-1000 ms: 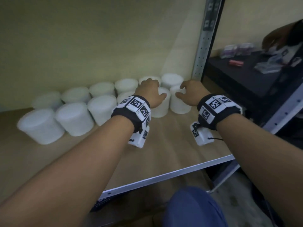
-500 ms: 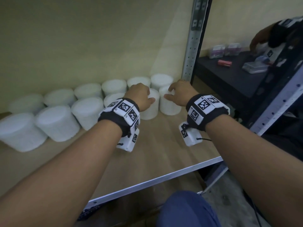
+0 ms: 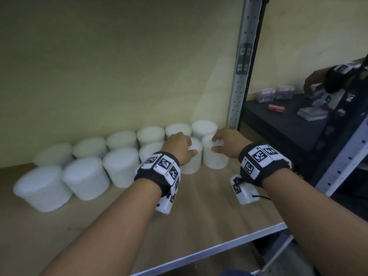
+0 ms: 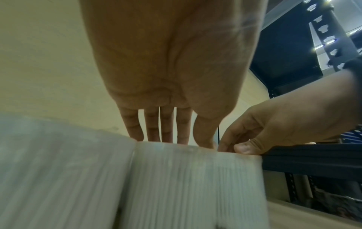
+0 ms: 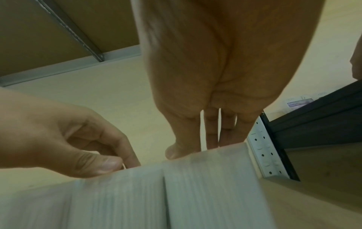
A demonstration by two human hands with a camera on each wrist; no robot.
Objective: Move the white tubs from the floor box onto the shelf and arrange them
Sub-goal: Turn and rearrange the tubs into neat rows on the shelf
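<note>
Tubs (image 3: 121, 166) crowd the shelf (image 3: 199, 226) — left hand (image 3: 177, 148), right hand (image 3: 229, 144), each grip holding a front-row tub beside upright (image 3: 239, 86).

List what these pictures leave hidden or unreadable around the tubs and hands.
- Floor box: outside every view.
- Tub under the left hand: head view, its top hidden by that hand.
- Front-row tub behind the left wrist: mostly covered by the wristband.
- Tub walls: wrist views, smeared by blur; any markings are unreadable.
- Small packets on the dark shelf: head view, too small to identify.
- Right hand: fingertips partly hidden behind its knuckles.
</note>
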